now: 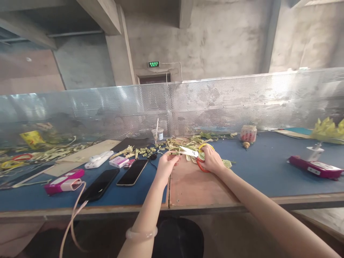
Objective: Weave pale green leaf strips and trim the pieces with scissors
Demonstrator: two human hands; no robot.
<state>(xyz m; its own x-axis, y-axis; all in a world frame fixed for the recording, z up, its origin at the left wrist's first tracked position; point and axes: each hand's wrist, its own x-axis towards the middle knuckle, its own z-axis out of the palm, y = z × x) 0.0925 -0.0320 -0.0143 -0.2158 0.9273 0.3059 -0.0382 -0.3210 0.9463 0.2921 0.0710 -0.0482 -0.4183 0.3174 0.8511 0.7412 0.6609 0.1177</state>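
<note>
My right hand (212,159) is closed on a pair of scissors (190,152) with red and yellow handles and white blades that point left. The blades are parted slightly, their tips near the fingers of my left hand (167,165). That hand is pinched over the wooden board (196,184), on something thin and small that I cannot make out. Just behind both hands lies a pile of green and dry plant strips (182,143). A pale bangle (141,234) circles my left wrist.
Two dark phones (99,184) (132,172), a pink-and-white device (64,181), a white power strip and yellowish root pieces (126,152) lie left. A cup (158,135) stands behind; right are a jar (248,133) and magenta device (314,167). A perforated metal screen (215,104) runs behind.
</note>
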